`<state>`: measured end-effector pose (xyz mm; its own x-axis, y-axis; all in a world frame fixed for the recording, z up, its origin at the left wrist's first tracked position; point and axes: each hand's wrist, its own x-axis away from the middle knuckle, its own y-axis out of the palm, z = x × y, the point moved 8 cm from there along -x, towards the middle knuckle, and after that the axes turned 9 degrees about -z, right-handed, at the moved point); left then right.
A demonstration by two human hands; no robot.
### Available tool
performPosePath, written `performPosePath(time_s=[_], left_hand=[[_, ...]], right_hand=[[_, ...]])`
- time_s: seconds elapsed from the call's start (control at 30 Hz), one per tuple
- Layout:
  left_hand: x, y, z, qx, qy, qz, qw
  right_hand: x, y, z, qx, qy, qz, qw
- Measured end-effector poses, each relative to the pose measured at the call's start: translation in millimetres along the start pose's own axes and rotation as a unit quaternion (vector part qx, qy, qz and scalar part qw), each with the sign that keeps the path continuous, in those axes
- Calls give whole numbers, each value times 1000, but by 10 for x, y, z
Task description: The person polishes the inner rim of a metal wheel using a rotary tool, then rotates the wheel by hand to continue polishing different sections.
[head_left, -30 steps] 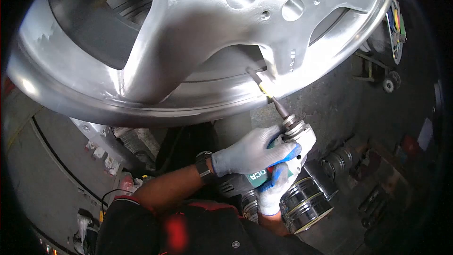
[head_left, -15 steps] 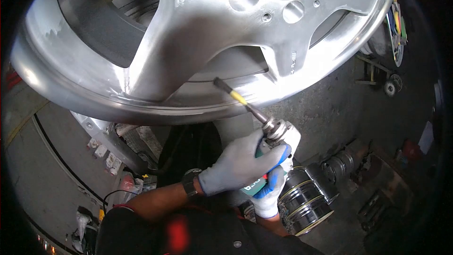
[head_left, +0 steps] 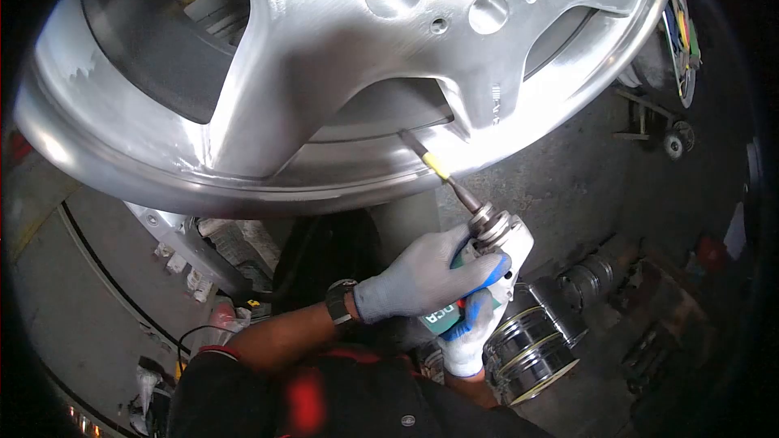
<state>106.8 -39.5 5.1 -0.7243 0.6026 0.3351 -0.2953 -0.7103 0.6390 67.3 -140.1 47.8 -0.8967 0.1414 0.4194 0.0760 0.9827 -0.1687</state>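
A large silver alloy wheel rim (head_left: 324,57) fills the upper view, its spokes and bolt holes facing me. In front of its near edge I hold a green power grinder (head_left: 442,320) with a silver gear head. My left hand (head_left: 422,272), in a grey glove with blue fingertips, is closed around the grinder near its head. Lower down, my right hand (head_left: 471,337), gloved alike, is wrapped round the body. A thin rod with a yellow band (head_left: 436,165) extends from the head; its dark tip overlaps the opening between two spokes.
Shiny wheel barrels (head_left: 531,349) lie on the floor at lower right. A small trolley wheel (head_left: 673,146) is on the right. Below the rim at left is a pale metal stand (head_left: 174,231). A dark cable (head_left: 122,276) runs along the left floor.
The grinder and both hands have shifted slightly right and down in view, and the rod tip has moved right along the spoke opening. The rim appears slightly further left.
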Motion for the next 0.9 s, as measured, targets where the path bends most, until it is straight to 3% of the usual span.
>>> performPosePath(time_s=[0.13,0.2,0.27,0.37,0.43,0.5,0.57,0.67,0.77,0.9], left_hand=[[-202,54,-56,-26,-33,-70,997],[-173,36,-46,-4,0,-58,998],[-65,18,-33,25,33,-37,998],[-16,23,-16,50,45,-22,997],[-101,8,2,25,59,-35,997],[-142,68,22,57,31,-93,994],[-78,85,-4,97,76,-69,990],[32,3,-5,71,103,-17,992],[-89,21,68,54,101,-66,991],[-90,23,31,101,115,-64,986]], right_hand=[[-16,-129,30,-18,-5,-10,1000],[-12,-159,71,4,6,-15,1000],[8,-112,-78,178,-88,-21,980],[-3,-45,-129,123,-60,-47,989],[53,-113,-50,25,10,1,1000],[35,-135,-63,19,-13,-7,1000],[73,-211,-42,125,-45,-21,991],[109,-184,-5,118,-19,-20,993],[6,-124,-107,56,-21,-9,998],[32,-140,-110,93,-28,-3,995]])
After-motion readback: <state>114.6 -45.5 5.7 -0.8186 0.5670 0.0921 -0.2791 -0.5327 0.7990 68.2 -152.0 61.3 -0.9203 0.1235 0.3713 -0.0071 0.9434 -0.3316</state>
